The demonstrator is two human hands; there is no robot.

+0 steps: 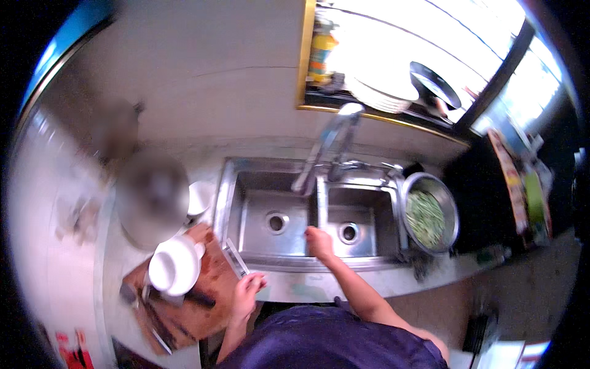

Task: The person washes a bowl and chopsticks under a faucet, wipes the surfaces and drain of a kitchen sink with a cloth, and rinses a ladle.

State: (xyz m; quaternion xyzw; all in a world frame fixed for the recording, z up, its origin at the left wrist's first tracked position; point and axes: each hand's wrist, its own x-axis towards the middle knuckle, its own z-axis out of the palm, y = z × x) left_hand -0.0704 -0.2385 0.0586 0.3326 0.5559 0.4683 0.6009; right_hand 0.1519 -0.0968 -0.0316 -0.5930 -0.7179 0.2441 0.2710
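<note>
My left hand (pixel 248 293) is closed on the end of a knife (pixel 237 259), whose pale, flat length points up and left over the counter's edge beside the sink; the image is blurred, so its kind is not certain. Over the near part of the divider of a steel double-bowl sink (pixel 276 200) is my right hand (pixel 319 243), its fingers curled, with no held thing visible. The tall faucet (pixel 322 143) hangs over the divider. Left of the sink lies a wooden cutting board (pixel 212 286), bearing white bowls (pixel 173 267) and a dark-handled tool (pixel 200 297).
A steel bowl of cut green vegetables (pixel 426 217) stands right of the sink. A large round blurred vessel (pixel 154 198) and a white bowl (pixel 199 198) are at the left. A black frying pan (pixel 434 85) and a yellow bottle (pixel 321 53) are on the window ledge.
</note>
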